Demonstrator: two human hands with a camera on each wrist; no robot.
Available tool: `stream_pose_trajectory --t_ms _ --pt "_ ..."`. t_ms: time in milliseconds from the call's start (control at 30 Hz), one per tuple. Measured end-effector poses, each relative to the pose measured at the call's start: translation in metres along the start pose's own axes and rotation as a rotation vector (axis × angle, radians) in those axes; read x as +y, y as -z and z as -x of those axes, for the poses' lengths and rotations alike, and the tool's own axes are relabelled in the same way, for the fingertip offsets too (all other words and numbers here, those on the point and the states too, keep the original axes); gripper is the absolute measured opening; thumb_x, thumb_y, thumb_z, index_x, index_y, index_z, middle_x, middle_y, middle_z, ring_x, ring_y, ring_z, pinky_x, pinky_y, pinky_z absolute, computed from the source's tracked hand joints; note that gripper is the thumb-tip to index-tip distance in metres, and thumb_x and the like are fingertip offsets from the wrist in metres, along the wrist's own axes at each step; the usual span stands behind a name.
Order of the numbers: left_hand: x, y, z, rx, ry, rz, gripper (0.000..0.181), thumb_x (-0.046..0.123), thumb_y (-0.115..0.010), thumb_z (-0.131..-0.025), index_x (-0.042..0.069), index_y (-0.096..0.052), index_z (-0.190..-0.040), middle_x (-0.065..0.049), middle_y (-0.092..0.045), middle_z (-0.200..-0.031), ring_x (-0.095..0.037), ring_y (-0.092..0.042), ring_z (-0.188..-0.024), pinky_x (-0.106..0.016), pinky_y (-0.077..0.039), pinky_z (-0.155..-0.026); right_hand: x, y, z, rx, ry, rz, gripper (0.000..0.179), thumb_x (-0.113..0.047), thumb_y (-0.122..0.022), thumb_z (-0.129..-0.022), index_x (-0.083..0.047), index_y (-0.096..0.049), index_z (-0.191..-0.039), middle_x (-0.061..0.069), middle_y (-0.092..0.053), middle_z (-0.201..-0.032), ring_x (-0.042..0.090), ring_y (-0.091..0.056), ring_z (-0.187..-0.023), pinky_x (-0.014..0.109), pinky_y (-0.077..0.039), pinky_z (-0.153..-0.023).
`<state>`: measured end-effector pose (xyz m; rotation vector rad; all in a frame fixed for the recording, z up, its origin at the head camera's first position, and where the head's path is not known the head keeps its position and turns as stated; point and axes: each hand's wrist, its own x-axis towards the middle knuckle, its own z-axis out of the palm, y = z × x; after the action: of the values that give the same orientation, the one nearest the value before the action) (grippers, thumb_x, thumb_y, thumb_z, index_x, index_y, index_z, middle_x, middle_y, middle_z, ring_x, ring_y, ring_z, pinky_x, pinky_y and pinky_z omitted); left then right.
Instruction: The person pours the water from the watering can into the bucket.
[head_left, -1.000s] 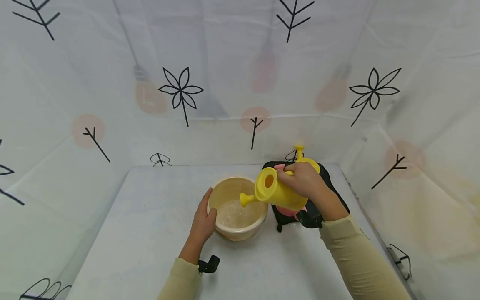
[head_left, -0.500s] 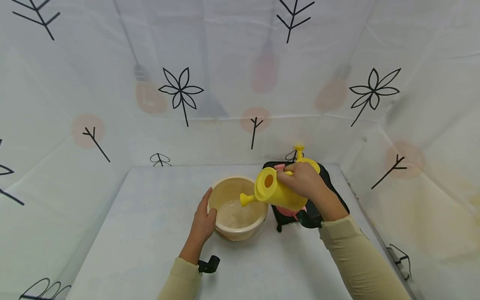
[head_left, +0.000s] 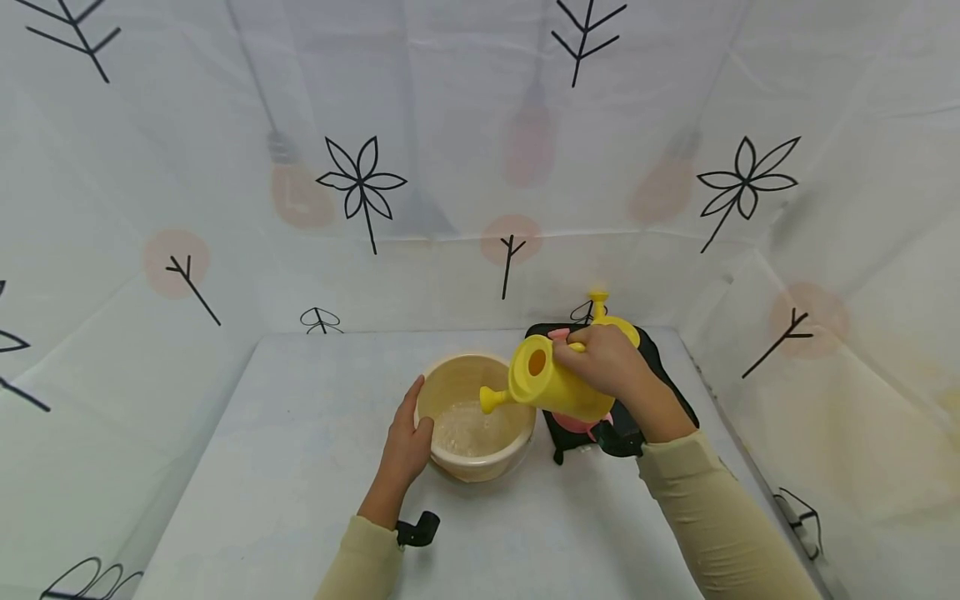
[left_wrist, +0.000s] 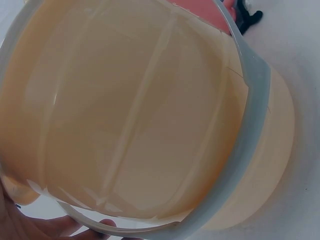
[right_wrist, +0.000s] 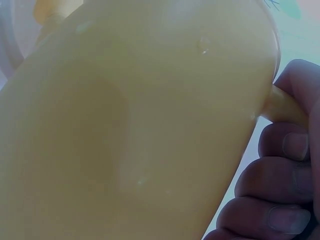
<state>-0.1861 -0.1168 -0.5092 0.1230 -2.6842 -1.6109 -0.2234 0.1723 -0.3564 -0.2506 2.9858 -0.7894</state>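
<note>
A cream plastic bowl stands on the white table with rippled water in its bottom. My left hand holds its left rim, thumb lying over the edge. In the left wrist view, the bowl's ribbed wall fills most of the picture, with fingers at the rim below. My right hand grips the handle of a yellow watering can, which is tilted left, its spout above the bowl. In the right wrist view, curled fingers wrap the handle beside the can's body.
Behind the right hand, a second yellow watering can sits at the black cloth-like item on the table's back right. Pink objects, partly hidden, lie there too. White printed sheeting surrounds the table.
Both hands, the bowl and the tilted can stay practically where they were. Only the ripples on the water look slightly different.
</note>
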Motion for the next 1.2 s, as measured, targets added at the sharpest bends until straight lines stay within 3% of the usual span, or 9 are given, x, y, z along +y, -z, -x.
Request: stream_pose_trajectory --t_ms 533,767,1000,1200 --pt "-0.0003 -0.0002 0.0 0.004 0.005 0.002 0.064 0.015 -0.035 -0.084 0.037 -0.023 -0.143 0.012 -0.026 -0.148 -0.017 -0.022 -0.139 -0.046 -0.023 -0.112 -0.0017 0.0009 0.0003 0.0 0.001 0.002 0.039 -0.04 -0.046 -0.084 -0.013 -0.054 -0.057 0.002 -0.048 -0.053 0.017 -0.048 -0.054 0.024 -0.039 -0.045" --pt "-0.0013 -0.0006 0.0004 0.003 0.006 0.002 0.065 0.016 -0.035 -0.084 0.048 -0.02 -0.138 0.013 -0.026 -0.148 -0.015 -0.022 -0.139 -0.045 -0.022 -0.112 -0.0031 0.0013 -0.0001 -0.01 -0.013 0.006 0.04 -0.041 -0.045 -0.084 -0.011 -0.058 -0.06 0.003 -0.051 -0.054 0.017 -0.049 -0.054 0.024 -0.041 -0.045" --pt "-0.0014 -0.0006 0.0 0.004 0.0 0.004 0.064 0.015 -0.035 -0.084 0.039 -0.022 -0.142 0.012 -0.026 -0.148 -0.016 -0.022 -0.139 -0.046 -0.022 -0.112 -0.0025 0.0008 -0.0015 -0.008 -0.014 0.02 0.041 -0.042 -0.045 -0.084 -0.012 -0.056 -0.059 0.003 -0.05 -0.055 0.018 -0.049 -0.055 0.024 -0.04 -0.046" --pt "-0.0018 -0.0007 0.0 0.001 -0.001 0.003 0.064 0.016 -0.035 -0.084 0.041 -0.022 -0.141 0.012 -0.026 -0.148 -0.016 -0.022 -0.138 -0.045 -0.022 -0.112 -0.0023 0.001 -0.0018 -0.014 -0.016 0.016 0.039 -0.041 -0.045 -0.084 -0.013 -0.053 -0.058 0.003 -0.05 -0.056 0.018 -0.049 -0.056 0.024 -0.041 -0.046"
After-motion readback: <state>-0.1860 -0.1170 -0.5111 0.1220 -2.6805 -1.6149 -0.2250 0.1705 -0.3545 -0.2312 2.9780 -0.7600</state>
